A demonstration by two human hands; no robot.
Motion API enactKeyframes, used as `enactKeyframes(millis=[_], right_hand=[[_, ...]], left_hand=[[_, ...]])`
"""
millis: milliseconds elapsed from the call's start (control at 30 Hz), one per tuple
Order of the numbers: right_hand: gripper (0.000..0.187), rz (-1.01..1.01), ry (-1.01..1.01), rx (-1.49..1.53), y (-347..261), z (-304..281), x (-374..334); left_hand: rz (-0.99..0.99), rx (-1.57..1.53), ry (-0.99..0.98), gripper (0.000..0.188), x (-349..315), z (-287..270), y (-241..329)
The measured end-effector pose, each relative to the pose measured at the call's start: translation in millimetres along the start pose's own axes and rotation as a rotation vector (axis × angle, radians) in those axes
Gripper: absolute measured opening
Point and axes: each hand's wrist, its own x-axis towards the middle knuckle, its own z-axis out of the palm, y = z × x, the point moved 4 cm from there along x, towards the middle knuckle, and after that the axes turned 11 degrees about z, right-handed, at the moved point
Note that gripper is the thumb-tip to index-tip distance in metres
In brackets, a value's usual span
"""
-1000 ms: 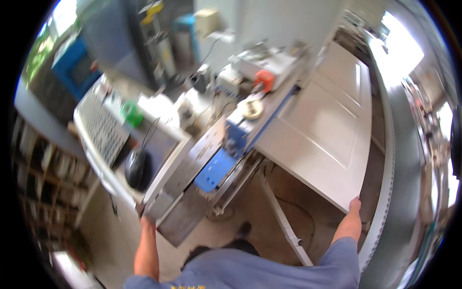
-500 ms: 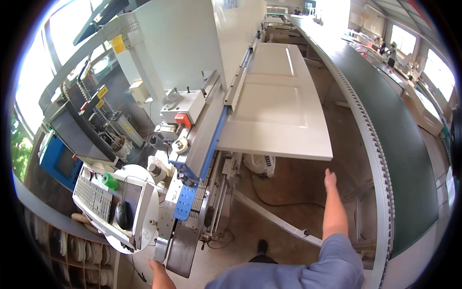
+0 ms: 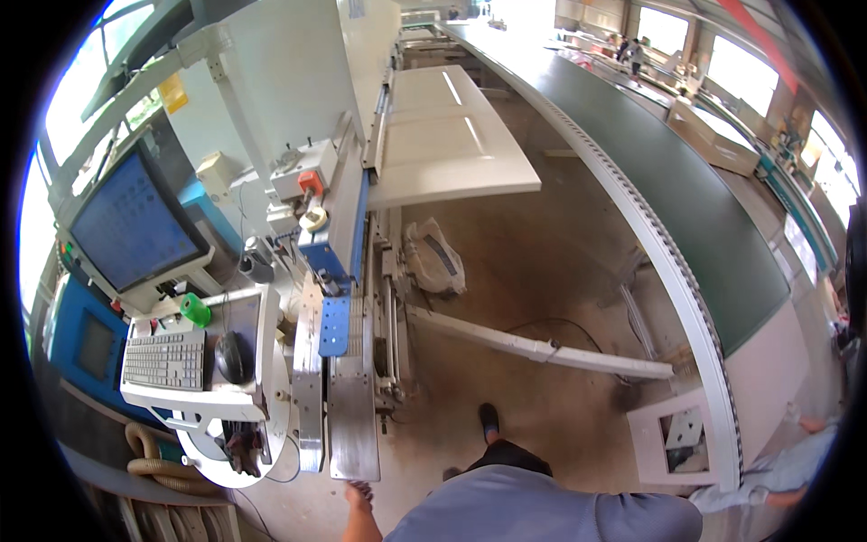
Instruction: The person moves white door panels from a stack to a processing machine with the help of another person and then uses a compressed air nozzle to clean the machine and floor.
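A white door panel (image 3: 452,144) with moulded recesses lies flat, its left edge in the long edge-processing machine (image 3: 379,23) and its near edge toward me. My left hand (image 3: 358,493) is low, just by the near end of the machine's metal guide bed (image 3: 352,443). Its fingers are loosely bent and apart, with nothing seen in them; whether it touches the metal is unclear. My right hand is out of view. Along the bed are a blue perforated plate (image 3: 334,327) and a red knob (image 3: 310,182).
A keyboard (image 3: 165,360), mouse (image 3: 234,358) and monitor (image 3: 138,223) stand at left. A white diagonal bar (image 3: 533,347) crosses low ahead, near a white sack (image 3: 435,257). The green conveyor belt (image 3: 668,172) runs along the right. Another person's arm (image 3: 768,474) shows at lower right.
The view has swung right. The door panel sits farther along the machine, away from me. My right hand, stretched out near the panel's corner before, has left the view.
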Motion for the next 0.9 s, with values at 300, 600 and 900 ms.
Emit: enactKeyframes(millis=[300,600,900], right_hand=[[0.038,-0.471,0.238,0.23,-6.6,-12.9,0.6],[0.033,-0.58,-0.082,0.082,1.5,30.6,36.0],[0.029,-0.275,-0.167,0.251,226.0,31.8,102.3]], left_hand=[[-0.287,0.792,-0.795,0.031,-40.3,38.0,-144.6],[0.181,0.611,-0.595,0.032,-102.1,46.8,-65.8],[-0.063,0.678,-0.344,0.028,-200.5,-86.1,-195.4]])
